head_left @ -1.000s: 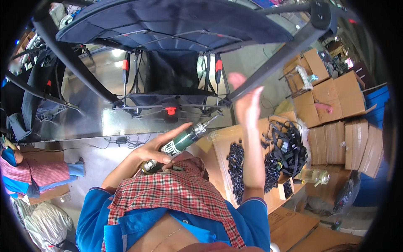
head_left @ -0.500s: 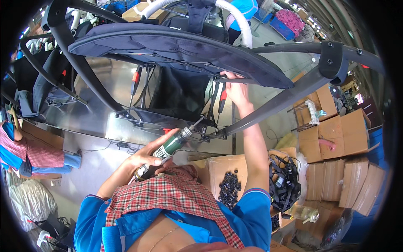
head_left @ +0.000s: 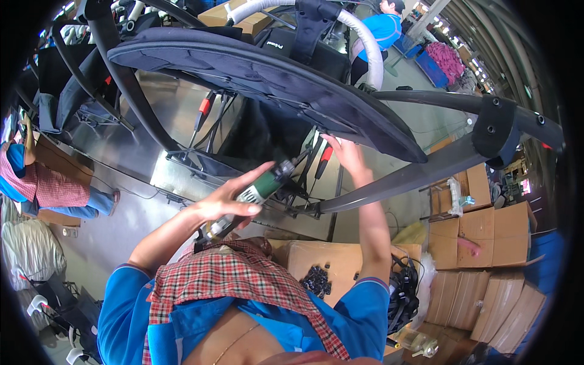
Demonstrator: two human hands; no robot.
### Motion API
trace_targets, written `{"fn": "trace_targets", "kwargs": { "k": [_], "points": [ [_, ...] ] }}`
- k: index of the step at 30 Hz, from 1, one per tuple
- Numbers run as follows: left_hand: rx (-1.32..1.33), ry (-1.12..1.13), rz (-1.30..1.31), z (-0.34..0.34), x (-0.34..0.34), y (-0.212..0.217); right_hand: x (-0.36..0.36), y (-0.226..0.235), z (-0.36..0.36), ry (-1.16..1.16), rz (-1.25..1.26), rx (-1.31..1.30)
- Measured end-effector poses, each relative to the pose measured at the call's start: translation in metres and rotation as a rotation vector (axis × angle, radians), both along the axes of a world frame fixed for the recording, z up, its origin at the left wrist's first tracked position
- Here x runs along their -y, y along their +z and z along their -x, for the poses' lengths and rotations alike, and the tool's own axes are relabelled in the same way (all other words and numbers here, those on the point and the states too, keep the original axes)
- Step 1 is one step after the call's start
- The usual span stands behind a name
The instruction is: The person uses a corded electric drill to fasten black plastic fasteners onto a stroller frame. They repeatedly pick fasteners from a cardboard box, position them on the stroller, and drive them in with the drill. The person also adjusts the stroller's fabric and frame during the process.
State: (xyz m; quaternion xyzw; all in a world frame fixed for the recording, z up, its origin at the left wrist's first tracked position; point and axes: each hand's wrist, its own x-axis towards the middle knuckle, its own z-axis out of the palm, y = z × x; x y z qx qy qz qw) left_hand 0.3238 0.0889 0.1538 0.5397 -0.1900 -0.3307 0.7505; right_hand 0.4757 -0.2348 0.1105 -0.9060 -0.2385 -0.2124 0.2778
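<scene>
My left hand (head_left: 220, 205) is closed around a green and black electric screwdriver (head_left: 265, 186), its bit pointing up and right toward the underside of a stroller. My right hand (head_left: 347, 155) reaches under the stroller's padded black fabric panel (head_left: 261, 76), beside a red-and-black part (head_left: 324, 162). Its fingers are drawn together at the metal linkage; what they pinch, if anything, is hidden. The dark grey stroller tube (head_left: 401, 176) crosses in front of my right forearm. A second red-and-black part (head_left: 205, 108) shows to the left, and black fabric (head_left: 255, 131) hangs between the two.
Small black parts (head_left: 316, 282) lie on a cardboard box (head_left: 301, 252) before me. Black straps (head_left: 403, 292) hang at its right. Open cartons (head_left: 486, 237) stand further right. Another person (head_left: 45, 173) works at left, another (head_left: 382, 30) at the back. A metal table (head_left: 176, 173) supports the stroller.
The screwdriver in my left hand has moved up and right, closer to the linkage. My right hand has shifted slightly down the linkage. The view has tilted and swung slightly.
</scene>
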Motion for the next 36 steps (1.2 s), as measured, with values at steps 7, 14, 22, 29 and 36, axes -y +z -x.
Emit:
{"fn": "trace_targets", "kwargs": {
  "k": [7, 14, 22, 29, 36],
  "points": [
    [0.012, 0.085, -0.128, -0.021, 0.046, 0.004, -0.04, -0.016, 0.004, -0.176, -0.198, 0.269],
    [-0.015, 0.132, -0.12, -0.025, 0.063, 0.002, -0.044, -0.016, -0.001, -0.193, -0.184, 0.419],
    [-0.043, 0.166, -0.077, -0.033, 0.068, -0.003, -0.035, -0.023, 0.001, -0.155, -0.182, 0.295],
    [0.03, 0.228, -0.111, -0.026, 0.074, -0.006, -0.014, -0.036, 0.008, 0.059, -0.239, 0.166],
    [0.054, 0.233, -0.163, -0.027, 0.076, -0.005, -0.018, -0.039, 0.009, 0.07, -0.34, 0.135]
  ]
}}
